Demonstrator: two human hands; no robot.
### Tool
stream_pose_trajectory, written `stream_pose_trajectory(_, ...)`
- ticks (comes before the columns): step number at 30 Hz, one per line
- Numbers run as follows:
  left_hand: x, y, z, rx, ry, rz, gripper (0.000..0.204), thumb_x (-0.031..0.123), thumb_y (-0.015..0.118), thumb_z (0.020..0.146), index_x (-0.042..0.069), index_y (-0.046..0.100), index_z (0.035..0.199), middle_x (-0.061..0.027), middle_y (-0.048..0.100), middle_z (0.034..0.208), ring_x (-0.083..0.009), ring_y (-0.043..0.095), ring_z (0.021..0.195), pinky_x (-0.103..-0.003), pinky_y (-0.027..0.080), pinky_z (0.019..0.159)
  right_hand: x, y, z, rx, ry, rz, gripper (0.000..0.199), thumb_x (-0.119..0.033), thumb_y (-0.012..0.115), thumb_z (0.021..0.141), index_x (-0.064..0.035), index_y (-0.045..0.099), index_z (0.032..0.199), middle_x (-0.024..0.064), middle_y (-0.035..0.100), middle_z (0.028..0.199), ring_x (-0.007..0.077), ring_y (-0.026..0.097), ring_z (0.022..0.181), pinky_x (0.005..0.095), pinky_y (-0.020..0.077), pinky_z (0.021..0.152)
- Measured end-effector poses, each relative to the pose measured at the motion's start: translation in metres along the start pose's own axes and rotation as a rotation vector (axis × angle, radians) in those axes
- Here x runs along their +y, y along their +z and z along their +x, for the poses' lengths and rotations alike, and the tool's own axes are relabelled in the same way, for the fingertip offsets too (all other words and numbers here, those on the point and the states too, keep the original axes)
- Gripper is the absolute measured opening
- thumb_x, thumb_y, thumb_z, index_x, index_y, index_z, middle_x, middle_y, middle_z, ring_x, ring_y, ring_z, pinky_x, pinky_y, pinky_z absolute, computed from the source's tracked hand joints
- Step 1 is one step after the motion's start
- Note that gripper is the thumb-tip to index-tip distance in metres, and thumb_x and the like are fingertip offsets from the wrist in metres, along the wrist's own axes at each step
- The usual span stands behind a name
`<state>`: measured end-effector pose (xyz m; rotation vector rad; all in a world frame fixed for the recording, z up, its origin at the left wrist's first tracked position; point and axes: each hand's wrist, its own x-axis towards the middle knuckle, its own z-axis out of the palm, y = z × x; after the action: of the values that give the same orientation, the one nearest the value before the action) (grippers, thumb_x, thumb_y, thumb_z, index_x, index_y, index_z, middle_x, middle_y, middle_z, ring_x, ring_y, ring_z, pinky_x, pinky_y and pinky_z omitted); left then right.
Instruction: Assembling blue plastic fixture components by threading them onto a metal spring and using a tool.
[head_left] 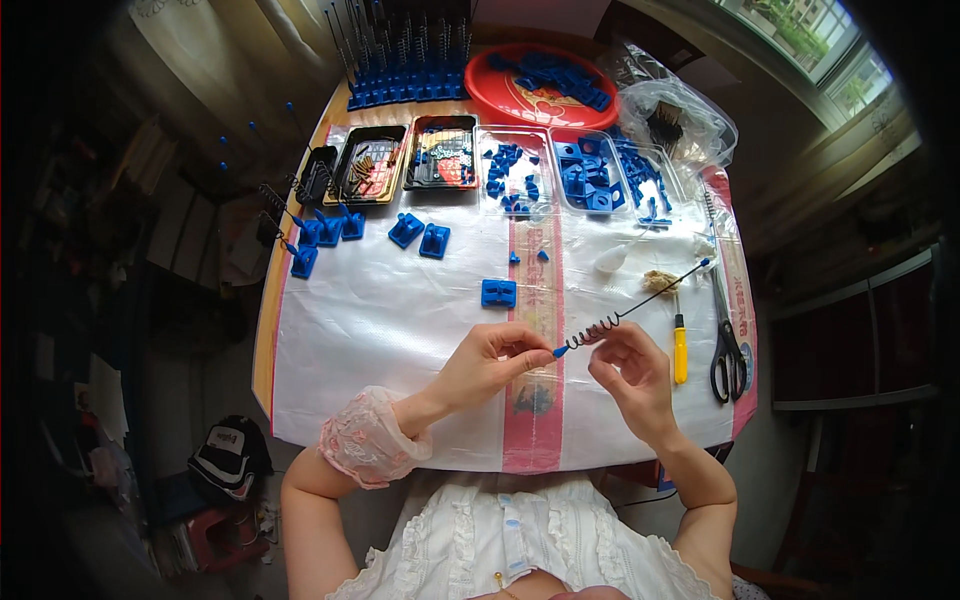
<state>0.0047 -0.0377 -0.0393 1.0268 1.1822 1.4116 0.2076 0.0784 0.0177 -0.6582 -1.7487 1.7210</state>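
Observation:
My left hand (497, 362) pinches the small blue pointed tip (560, 351) of a black wire rod with a coiled spring section (596, 329). The rod slants up to the right and ends in a small blue knob (705, 262). Just below the coil is my right hand (637, 380), its fingers curved and thumb apart, with nothing visible between them; its fingertips are close to the coil, and whether they touch it I cannot tell. Ahead of my hands sits a blue plastic base (498, 293). Two small blue pieces (542, 256) lie beyond it.
Several blue bases (405, 230) lie at left. Behind them stand black trays (368, 165) and clear trays (588, 172) of parts, a red basin (490, 95) and rows of upright spring rods (410, 90). A yellow-handled screwdriver (680, 350) and black-handled scissors (728, 365) lie at right.

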Motion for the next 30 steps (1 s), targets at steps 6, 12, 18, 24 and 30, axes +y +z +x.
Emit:
stream_pose_trajectory(6,0.000,0.004,0.002,0.155,0.152,0.145,0.012,0.011,0.076,0.098,0.002,0.079,0.106,0.0006,0.072,0.091,-0.0035,0.057,0.073,-0.022,0.046,0.066,0.014,0.005,0.030,-0.163,0.126,0.080,0.026,0.001,0.072,0.098,0.0020,0.068,0.123,0.0096,0.075,0.116,0.0143,0.072,0.106,0.0300,0.0577,0.095)
stream_pose_trajectory(12,-0.005,0.005,0.003,0.197,0.167,0.089,0.013,0.012,0.076,0.098,0.003,0.079,0.107,0.0014,0.071,0.090,-0.0031,0.053,0.070,-0.022,0.044,0.063,0.014,0.013,0.036,-0.140,0.006,0.020,0.025,0.005,0.074,0.095,0.0047,0.068,0.119,0.0108,0.075,0.112,0.0153,0.073,0.102,0.0316,0.0588,0.094)
stream_pose_trajectory(18,-0.002,0.002,0.003,0.192,0.130,0.100,0.011,0.009,0.076,0.097,0.002,0.078,0.105,0.0000,0.071,0.092,-0.0042,0.059,0.076,-0.022,0.047,0.069,0.013,0.013,0.044,-0.163,0.033,-0.009,0.024,0.007,0.075,0.093,0.0051,0.068,0.116,0.0100,0.074,0.106,0.0160,0.073,0.101,0.0313,0.0590,0.093)
stream_pose_trajectory(24,-0.001,-0.002,0.004,0.212,0.155,0.076,0.010,0.008,0.076,0.096,0.003,0.078,0.105,-0.0003,0.071,0.092,-0.0046,0.058,0.076,-0.023,0.048,0.068,0.007,0.020,0.053,-0.157,0.033,-0.024,0.022,0.007,0.076,0.092,0.0047,0.069,0.113,0.0089,0.075,0.102,0.0146,0.074,0.093,0.0291,0.0604,0.085)
stream_pose_trajectory(30,0.005,-0.004,0.003,0.241,0.203,0.123,0.010,0.007,0.077,0.095,0.003,0.079,0.105,-0.0013,0.071,0.090,-0.0058,0.059,0.075,-0.024,0.048,0.068,0.004,0.023,0.058,-0.151,0.035,-0.046,0.020,0.007,0.076,0.091,0.0048,0.069,0.110,0.0088,0.075,0.099,0.0140,0.074,0.088,0.0283,0.0611,0.080)
